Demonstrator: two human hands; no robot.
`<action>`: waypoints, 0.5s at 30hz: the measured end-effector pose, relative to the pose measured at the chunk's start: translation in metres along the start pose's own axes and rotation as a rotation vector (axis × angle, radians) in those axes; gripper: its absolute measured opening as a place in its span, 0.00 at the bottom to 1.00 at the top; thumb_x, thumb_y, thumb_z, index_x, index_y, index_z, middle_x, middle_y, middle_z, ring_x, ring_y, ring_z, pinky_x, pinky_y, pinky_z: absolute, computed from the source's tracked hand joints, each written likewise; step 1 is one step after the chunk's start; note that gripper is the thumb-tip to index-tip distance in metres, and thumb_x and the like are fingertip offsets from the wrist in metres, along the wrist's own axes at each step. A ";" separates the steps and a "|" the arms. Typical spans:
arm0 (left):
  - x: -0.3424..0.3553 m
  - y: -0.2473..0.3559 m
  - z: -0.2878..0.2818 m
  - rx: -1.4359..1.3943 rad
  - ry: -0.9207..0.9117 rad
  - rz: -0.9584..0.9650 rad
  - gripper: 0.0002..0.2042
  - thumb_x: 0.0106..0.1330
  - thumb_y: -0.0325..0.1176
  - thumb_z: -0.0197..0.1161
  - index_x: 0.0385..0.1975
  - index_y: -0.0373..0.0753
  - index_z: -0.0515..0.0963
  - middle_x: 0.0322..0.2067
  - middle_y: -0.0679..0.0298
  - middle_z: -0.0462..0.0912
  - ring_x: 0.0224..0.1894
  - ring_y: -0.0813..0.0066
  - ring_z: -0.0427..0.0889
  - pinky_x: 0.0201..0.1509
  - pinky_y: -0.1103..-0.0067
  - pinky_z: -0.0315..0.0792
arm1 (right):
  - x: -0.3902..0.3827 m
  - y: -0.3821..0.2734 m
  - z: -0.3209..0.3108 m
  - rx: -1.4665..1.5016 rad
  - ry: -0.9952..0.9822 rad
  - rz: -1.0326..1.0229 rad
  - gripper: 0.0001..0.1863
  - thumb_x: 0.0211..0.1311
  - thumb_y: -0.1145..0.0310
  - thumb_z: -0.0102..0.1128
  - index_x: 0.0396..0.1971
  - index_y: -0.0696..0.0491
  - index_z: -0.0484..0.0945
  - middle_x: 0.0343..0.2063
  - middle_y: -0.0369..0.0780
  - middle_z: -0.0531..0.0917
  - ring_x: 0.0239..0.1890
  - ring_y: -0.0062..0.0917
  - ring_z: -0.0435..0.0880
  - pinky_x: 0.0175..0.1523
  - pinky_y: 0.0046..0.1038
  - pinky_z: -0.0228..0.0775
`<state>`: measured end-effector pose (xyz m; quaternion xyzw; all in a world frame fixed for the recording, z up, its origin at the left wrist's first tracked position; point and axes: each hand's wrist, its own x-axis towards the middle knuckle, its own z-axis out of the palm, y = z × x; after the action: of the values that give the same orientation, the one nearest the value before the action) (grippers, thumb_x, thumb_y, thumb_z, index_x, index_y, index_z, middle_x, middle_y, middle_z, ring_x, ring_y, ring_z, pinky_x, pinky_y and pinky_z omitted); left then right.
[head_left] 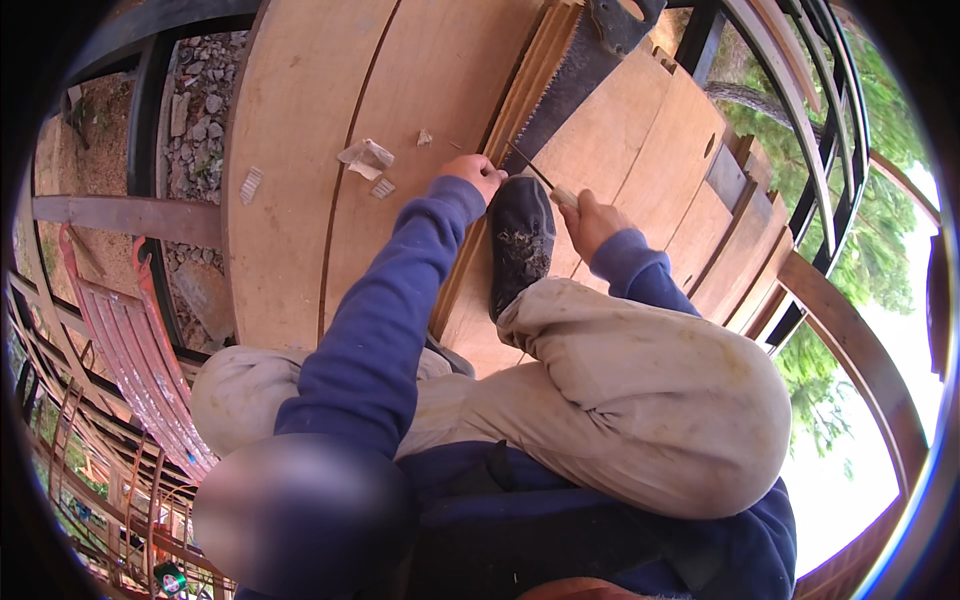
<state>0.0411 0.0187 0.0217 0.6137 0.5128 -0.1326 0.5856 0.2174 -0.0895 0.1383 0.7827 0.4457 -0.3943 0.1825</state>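
Note:
My left hand [470, 172] rests with curled fingers on the edge of some narrow wooden strips [525, 85], just beside the tip of a thin dark tool [530, 165]. Whether the left hand holds anything is hidden. My right hand [592, 222] grips the tool's pale handle and points its blade up-left toward my left hand. My dark shoe [520, 240] stands on the boards between the two hands. A handsaw [575, 70] lies on the boards just beyond the hands, its handle at the top.
Wide plywood boards [300, 130] form the deck, with paper scraps [365, 158] on them. More cut boards [690, 180] are stacked to the right. A dark metal frame [815, 150] edges the platform, with stony ground [200, 110] and a red metal rack [130, 350] below on the left.

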 end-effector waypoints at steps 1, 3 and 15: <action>0.002 -0.001 0.004 -0.023 0.003 0.001 0.16 0.62 0.48 0.66 0.31 0.39 0.83 0.34 0.51 0.86 0.40 0.54 0.85 0.47 0.66 0.76 | 0.006 -0.004 -0.003 0.010 -0.012 0.008 0.22 0.71 0.48 0.45 0.42 0.55 0.72 0.32 0.55 0.84 0.39 0.53 0.84 0.45 0.50 0.74; 0.007 -0.007 0.008 -0.045 0.013 0.025 0.16 0.62 0.48 0.66 0.31 0.39 0.83 0.33 0.50 0.85 0.39 0.54 0.85 0.47 0.66 0.76 | 0.025 -0.015 -0.012 -0.005 -0.015 -0.004 0.24 0.71 0.47 0.45 0.43 0.55 0.73 0.34 0.55 0.84 0.41 0.53 0.83 0.47 0.49 0.73; 0.003 0.009 0.005 -0.090 0.126 0.081 0.16 0.62 0.46 0.67 0.29 0.36 0.82 0.27 0.52 0.84 0.31 0.60 0.84 0.39 0.69 0.75 | 0.001 0.011 0.002 0.398 0.310 -0.173 0.18 0.71 0.56 0.49 0.47 0.56 0.70 0.30 0.58 0.82 0.35 0.56 0.81 0.42 0.50 0.71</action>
<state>0.0520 0.0174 0.0236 0.6140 0.5289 -0.0465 0.5840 0.2261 -0.0959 0.1359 0.8133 0.4472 -0.3636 -0.0796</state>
